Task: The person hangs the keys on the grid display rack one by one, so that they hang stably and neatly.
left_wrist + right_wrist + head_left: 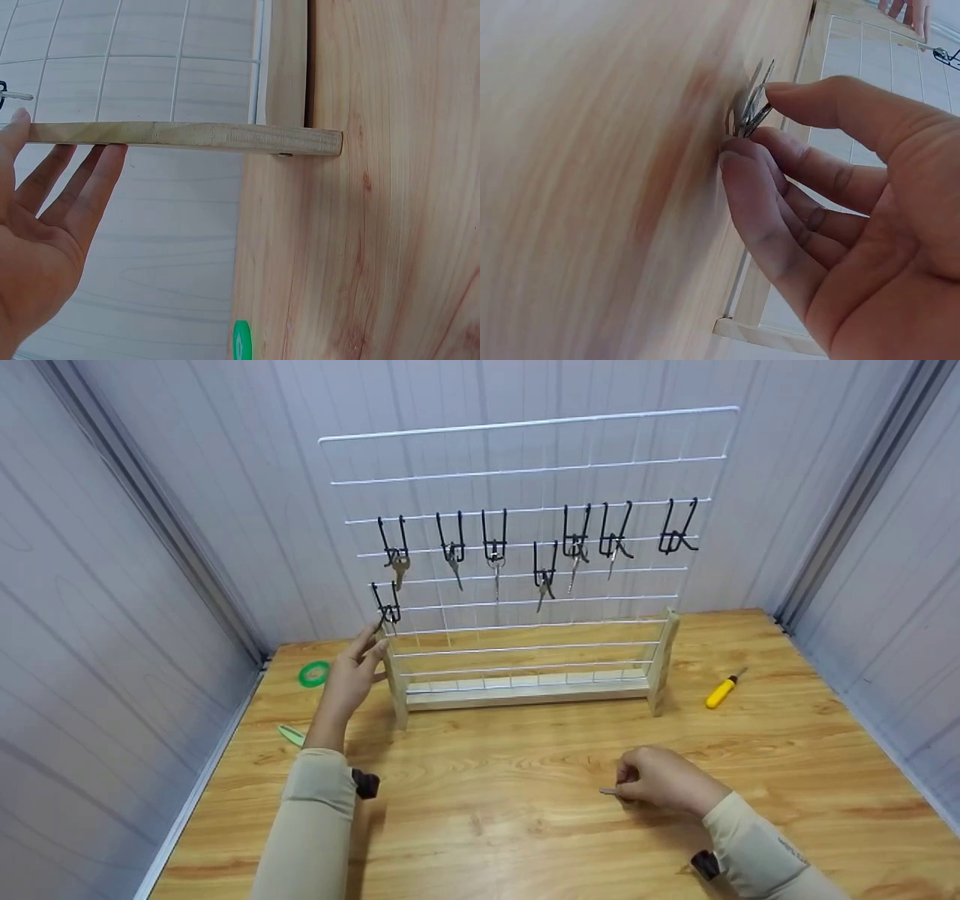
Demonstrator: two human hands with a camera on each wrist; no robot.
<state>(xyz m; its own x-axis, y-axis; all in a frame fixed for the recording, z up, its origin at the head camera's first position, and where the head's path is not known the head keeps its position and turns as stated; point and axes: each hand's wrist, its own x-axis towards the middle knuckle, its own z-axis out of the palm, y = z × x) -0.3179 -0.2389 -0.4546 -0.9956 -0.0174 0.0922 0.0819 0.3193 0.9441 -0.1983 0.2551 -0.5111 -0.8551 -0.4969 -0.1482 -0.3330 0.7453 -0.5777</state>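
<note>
A white wire grid rack (529, 427) stands upright on a wooden base. Black double hooks (495, 529) hang along it, several with a key (401, 570) on them. At the rack's left wooden post (187, 135), my left hand (351, 679) has its thumb on one side and fingers on the other. Just above that hand hangs the lowest left hook (387, 604), with a key (19, 96) on it. Low over the table, my right hand (664, 780) pinches a small silver key (754, 109) between thumb and fingertips. Those fingers partly hide it.
A yellow-handled screwdriver (724, 690) lies right of the rack. Left of it are a green tape roll (313, 673) and a light green tool (291, 734), partly hidden by the left arm. The wooden tabletop (495, 810) is bounded by pale panel walls (112, 585).
</note>
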